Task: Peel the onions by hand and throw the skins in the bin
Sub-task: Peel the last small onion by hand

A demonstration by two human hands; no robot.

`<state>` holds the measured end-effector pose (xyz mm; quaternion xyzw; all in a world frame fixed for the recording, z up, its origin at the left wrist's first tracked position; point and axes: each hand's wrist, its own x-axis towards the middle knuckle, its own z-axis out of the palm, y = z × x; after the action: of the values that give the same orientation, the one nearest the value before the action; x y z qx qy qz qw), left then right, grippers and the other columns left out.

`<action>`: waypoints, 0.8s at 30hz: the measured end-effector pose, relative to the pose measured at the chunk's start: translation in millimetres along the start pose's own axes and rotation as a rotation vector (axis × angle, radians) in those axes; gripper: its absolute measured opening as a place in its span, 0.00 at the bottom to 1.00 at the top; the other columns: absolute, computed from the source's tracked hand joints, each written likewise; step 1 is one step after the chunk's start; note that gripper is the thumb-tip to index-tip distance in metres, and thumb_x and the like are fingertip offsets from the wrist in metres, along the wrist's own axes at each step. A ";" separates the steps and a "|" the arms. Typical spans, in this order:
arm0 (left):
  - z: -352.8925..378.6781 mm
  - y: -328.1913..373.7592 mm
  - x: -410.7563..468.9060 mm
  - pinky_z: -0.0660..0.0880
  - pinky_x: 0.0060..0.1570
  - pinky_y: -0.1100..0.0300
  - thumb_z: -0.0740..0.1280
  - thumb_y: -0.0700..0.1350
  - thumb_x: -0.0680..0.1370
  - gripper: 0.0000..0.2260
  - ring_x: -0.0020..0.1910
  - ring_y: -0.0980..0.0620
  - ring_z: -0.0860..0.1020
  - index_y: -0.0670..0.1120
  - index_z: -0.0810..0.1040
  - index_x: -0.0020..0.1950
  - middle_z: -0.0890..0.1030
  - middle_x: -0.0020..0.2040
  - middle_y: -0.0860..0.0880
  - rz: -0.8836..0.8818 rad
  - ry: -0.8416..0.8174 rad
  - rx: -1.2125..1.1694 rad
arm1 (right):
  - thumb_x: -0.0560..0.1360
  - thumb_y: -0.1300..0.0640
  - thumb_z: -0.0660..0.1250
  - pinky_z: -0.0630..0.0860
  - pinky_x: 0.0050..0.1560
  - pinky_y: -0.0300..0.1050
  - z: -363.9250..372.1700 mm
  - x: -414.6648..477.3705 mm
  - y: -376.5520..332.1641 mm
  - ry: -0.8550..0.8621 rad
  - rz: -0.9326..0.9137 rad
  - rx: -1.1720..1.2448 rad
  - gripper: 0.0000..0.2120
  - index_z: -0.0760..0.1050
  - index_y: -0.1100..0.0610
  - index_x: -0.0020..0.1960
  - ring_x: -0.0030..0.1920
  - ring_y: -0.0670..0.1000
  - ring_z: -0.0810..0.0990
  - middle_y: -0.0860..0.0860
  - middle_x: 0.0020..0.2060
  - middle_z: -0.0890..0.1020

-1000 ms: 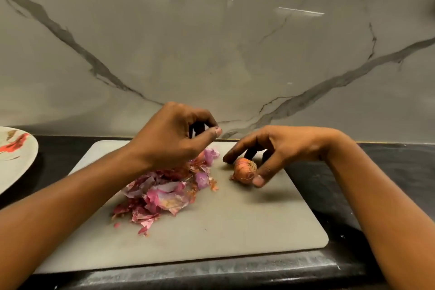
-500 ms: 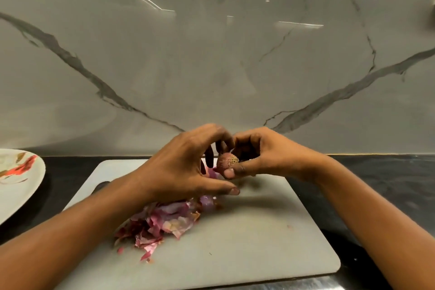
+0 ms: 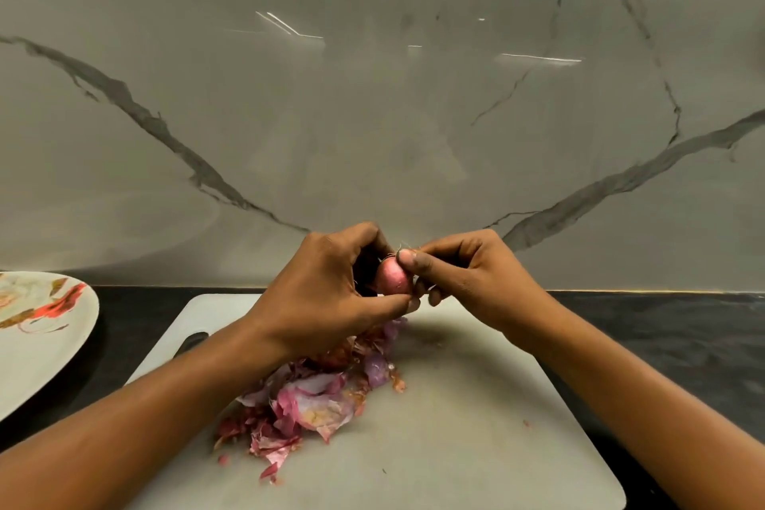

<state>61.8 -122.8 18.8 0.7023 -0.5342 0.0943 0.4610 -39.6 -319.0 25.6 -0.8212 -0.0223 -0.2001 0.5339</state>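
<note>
1. Small pink-red onion point(image 3: 393, 277), skin on: no longer lying on the cutting board point(image 3: 476, 426) as a second ago. Now raised above the board's far edge and held between the two hands.
2. Person's left hand point(image 3: 327, 302): gone from above the heap of peelings and brought across to the onion. Fingers curled round its left and far side, thumb tip under it.
3. Person's right hand point(image 3: 467, 273): brought up from the board together with the onion. Thumb and forefinger pinching the top end, where fine hairs stick out, probably the root. Other fingers curled below.
4. Heaped skins point(image 3: 314, 402), pink and purple scraps: same place as before, left of the board's middle and nearer than the hands. Partly hidden by the left wrist, with a few crumbs strewn to the right.
5. Patterned plate point(image 3: 37, 344): far left on the dark bench point(image 3: 662, 335), only partly in view, well apart from the hands.
6. No bin in view.
7. Judged state of work: pick-up finished, peeling of this onion only starting. First tear at the pinched end likely next, with the left hand steadying and turning.
8. Handling note: dry skin apt to break into flakes, not one sheet.
9. Outstanding: heap not yet thrown away.
</note>
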 end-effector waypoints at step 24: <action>-5.6 8.0 3.0 0.85 0.50 0.45 0.82 0.44 0.71 0.15 0.45 0.45 0.87 0.42 0.82 0.52 0.87 0.45 0.45 -0.195 0.006 -0.304 | 0.82 0.57 0.68 0.84 0.49 0.48 6.3 -0.9 -5.7 0.048 -0.191 -0.041 0.07 0.83 0.60 0.54 0.46 0.53 0.86 0.54 0.44 0.86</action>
<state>58.4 -120.7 28.1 0.6726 -0.4703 -0.0305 0.5705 -39.9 -310.8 28.0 -0.8211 -0.0834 -0.2701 0.4959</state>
